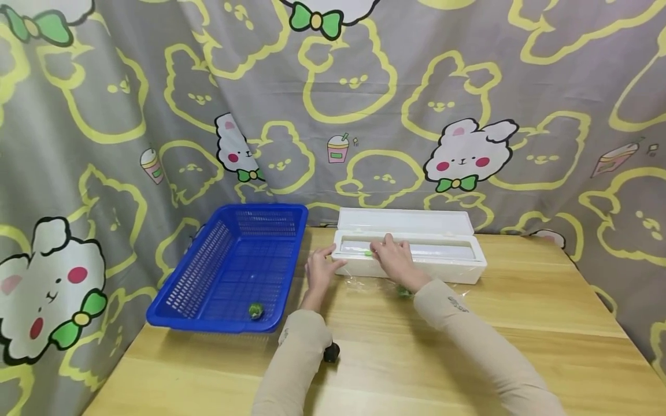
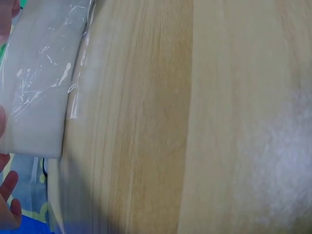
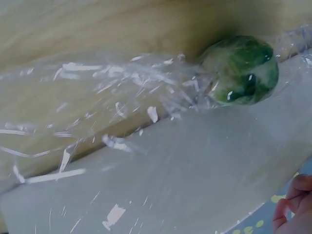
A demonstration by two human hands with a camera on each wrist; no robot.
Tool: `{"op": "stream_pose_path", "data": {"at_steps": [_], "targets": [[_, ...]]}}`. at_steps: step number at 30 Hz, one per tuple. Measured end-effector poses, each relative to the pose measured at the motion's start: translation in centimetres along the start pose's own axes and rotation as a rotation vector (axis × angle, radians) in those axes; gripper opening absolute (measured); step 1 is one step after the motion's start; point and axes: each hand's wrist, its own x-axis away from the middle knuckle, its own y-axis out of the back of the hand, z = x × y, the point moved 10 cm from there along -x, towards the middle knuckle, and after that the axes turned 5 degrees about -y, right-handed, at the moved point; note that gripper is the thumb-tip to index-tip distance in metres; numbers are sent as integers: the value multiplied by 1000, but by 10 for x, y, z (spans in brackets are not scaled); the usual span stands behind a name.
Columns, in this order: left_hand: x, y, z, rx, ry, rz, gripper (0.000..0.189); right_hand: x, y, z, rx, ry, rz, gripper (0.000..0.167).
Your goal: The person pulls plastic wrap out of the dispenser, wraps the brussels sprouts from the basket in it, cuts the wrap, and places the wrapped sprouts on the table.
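A long white cling film box (image 1: 416,268) lies on the table, its lid raised behind the roll. My right hand (image 1: 396,263) pinches a small green slide cutter (image 1: 367,253) on the box's front edge, left of the middle. At the box's left end my left hand (image 1: 319,268) grips the corner between thumb and fingers. Clear film (image 3: 117,83) hangs over the front of the box onto the table. Wrapped in it is a round green vegetable, like a small cabbage (image 3: 243,70), mostly hidden under my right wrist in the head view.
A blue plastic basket (image 1: 293,260) stands left of the box, with another small round green vegetable (image 1: 255,311) at its near end. A small black object (image 1: 331,352) shows beside the left sleeve. A patterned curtain (image 1: 364,86) hangs along the table's back edge.
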Motion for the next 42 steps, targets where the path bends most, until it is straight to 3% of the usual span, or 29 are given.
{"op": "stream_pose_path", "data": {"at_steps": [10, 19, 24, 29, 37, 42], "targets": [[-1, -2, 5, 46, -19, -47, 52, 26, 23, -54, 67, -55, -11, 8], [2, -10, 4, 17, 23, 24, 53, 49, 37, -91, 109, -84, 6, 9], [2, -8, 1, -5, 4, 7, 54, 63, 51, -116, 129, -100, -8, 7], [1, -4, 2, 8, -2, -14, 53, 74, 61, -136, 119, -116, -39, 7], [2, -7, 1, 39, -45, -42, 54, 90, 72, -161, 75, -156, -48, 11], [1, -5, 3, 24, -5, -12, 54, 99, 79, -177, 53, -200, -47, 14]]}}
